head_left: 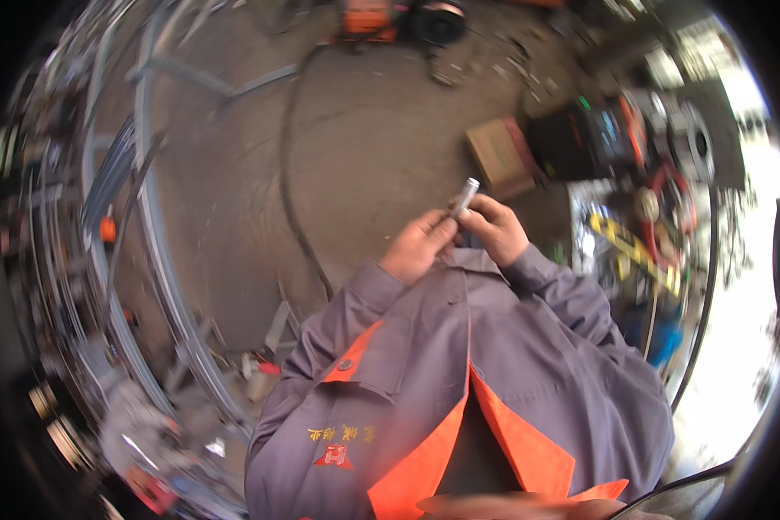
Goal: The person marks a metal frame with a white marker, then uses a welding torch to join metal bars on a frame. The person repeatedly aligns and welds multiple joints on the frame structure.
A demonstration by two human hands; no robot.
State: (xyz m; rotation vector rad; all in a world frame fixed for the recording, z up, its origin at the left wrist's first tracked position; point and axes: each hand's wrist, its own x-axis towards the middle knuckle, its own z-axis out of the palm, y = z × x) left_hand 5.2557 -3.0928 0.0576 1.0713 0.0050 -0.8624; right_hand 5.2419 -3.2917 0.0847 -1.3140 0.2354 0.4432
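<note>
Pinching together in front of the grey jacket, left hand and right hand grip a small silvery cylinder between them, its bright end poking out past the fingers! A cardboard box sits beyond, a dark hose snaking across the floor leftward.
</note>
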